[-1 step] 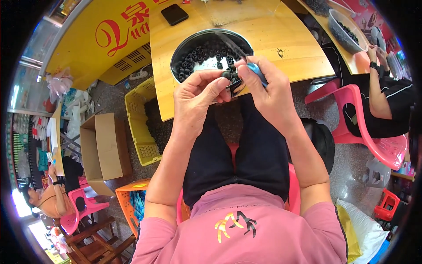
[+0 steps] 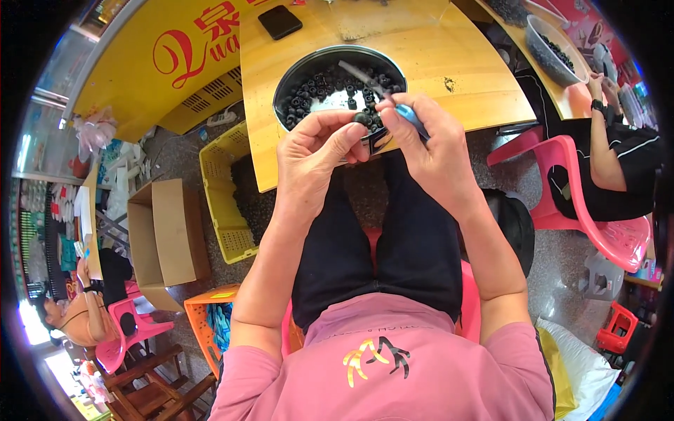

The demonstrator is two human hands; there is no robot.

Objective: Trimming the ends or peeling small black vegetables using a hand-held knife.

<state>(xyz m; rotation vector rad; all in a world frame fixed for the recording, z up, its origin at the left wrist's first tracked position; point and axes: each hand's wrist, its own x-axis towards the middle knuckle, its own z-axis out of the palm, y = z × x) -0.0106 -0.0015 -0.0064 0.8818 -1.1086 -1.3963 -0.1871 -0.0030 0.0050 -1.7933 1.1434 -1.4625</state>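
Observation:
My left hand (image 2: 319,151) pinches a small black ring-shaped part (image 2: 360,118) between thumb and fingers, just above my lap. My right hand (image 2: 435,144) grips a blue-handled tool (image 2: 410,116), and its thin tip meets the black part. Both hands hover at the near edge of a round metal bowl (image 2: 298,70) holding several similar black rings. The bowl rests on a yellow wooden table (image 2: 449,56).
A black phone (image 2: 279,21) lies on the table's far side. A yellow crate (image 2: 225,203) and an open cardboard box (image 2: 165,238) stand on the floor to my left. Another person (image 2: 618,165) sits on a pink chair (image 2: 590,224) at right, near a second bowl (image 2: 554,43).

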